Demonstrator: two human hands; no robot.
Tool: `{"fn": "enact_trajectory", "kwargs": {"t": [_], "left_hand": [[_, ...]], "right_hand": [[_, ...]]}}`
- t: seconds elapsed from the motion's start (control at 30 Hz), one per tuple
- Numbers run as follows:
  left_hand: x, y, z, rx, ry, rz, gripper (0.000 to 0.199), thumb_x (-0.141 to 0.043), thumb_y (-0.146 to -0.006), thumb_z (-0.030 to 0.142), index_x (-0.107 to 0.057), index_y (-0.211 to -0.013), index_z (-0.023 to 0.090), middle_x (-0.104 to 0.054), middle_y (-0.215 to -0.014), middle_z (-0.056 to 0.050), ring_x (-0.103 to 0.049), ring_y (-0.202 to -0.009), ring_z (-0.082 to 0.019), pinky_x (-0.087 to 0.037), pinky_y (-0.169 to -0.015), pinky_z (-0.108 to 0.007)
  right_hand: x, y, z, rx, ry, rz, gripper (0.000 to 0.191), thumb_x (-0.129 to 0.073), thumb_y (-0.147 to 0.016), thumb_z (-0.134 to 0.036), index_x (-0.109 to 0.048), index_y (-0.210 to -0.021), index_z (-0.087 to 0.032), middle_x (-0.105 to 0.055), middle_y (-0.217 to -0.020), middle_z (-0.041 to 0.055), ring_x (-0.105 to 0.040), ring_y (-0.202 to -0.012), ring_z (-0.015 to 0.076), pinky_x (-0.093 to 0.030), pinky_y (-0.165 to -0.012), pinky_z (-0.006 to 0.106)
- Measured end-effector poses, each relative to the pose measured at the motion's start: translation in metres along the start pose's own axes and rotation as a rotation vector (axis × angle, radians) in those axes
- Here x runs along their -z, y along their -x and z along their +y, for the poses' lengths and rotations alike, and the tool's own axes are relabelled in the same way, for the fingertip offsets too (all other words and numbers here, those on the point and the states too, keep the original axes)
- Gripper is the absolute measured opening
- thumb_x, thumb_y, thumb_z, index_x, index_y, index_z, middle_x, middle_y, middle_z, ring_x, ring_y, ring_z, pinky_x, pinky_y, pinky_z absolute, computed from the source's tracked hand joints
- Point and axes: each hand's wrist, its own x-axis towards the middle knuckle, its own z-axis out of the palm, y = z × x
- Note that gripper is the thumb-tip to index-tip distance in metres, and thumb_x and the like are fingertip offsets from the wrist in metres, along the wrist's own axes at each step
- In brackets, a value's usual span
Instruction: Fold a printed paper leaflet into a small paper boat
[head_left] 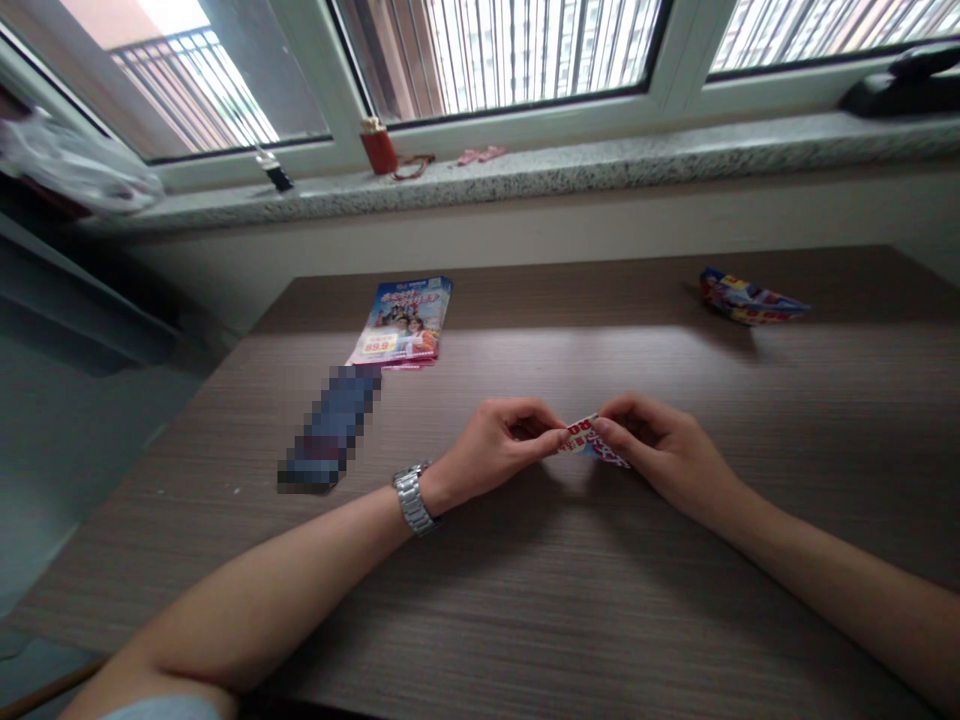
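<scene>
- Pinching the printed paper [581,437] by fingertips, left hand [502,450] and right hand [667,445] face each other over the table [480,610]!
- Its long side seems to run left to right, hand to hand; both touch it, neither nearer.
- Far right, beyond the right hand, sits a folded leaflet [750,300].

Bright windows [517,60] backlight the dim, shadowed tabletop [495,600].

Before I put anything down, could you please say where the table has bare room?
Bare tabletop lies between the flyer stack and the folded paper shape, and from that shape down to the right forearm. It is crowded at left, where a pixelated dark item sits by the stack, and centrally, where the left hand and right hand hold a printed piece.
</scene>
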Motion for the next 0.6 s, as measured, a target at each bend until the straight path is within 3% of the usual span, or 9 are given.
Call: {"fn": "enact_trajectory", "kwargs": {"t": [0.27, 0.4, 0.6], "left_hand": [[0.0017, 0.002, 0.002, -0.061, -0.095, -0.04, 0.02, -0.068, -0.091, 0.031, -0.074, -0.091, 0.012, -0.073, -0.085, -0.005, -0.064, -0.076, -0.011, -0.05, -0.069, -0.019], [0.001, 0.0009, 0.0021, -0.09, -0.085, 0.003, 0.02, -0.07, -0.09, 0.032, -0.075, -0.097, 0.013, -0.075, -0.092, -0.005, -0.066, -0.082, -0.012, -0.051, -0.075, -0.02], [0.0008, -0.0003, -0.0011, -0.023, -0.001, 0.012, 0.027, -0.073, -0.087, 0.035, -0.073, -0.101, 0.012, -0.074, -0.095, -0.006, -0.066, -0.082, -0.012, -0.052, -0.074, -0.02]], "right_hand": [[0.001, 0.0001, -0.0031, -0.017, 0.024, -0.106, 0.024, -0.068, -0.088, -0.044, -0.074, -0.093, -0.022, -0.076, -0.086, 0.0033, -0.068, -0.076, 0.0174, -0.052, -0.069, 0.028], [0.0022, -0.001, -0.0041, -0.048, 0.008, -0.029, 0.025, -0.069, -0.086, -0.047, -0.074, -0.088, -0.023, -0.077, -0.083, 0.0031, -0.068, -0.072, 0.0178, -0.052, -0.065, 0.028], [0.0031, -0.0036, -0.0039, -0.099, -0.017, 0.082, 0.03, -0.072, -0.081, -0.053, -0.074, -0.083, -0.023, -0.074, -0.072, 0.0017, -0.066, -0.063, 0.0175, -0.051, -0.057, 0.028]]}}
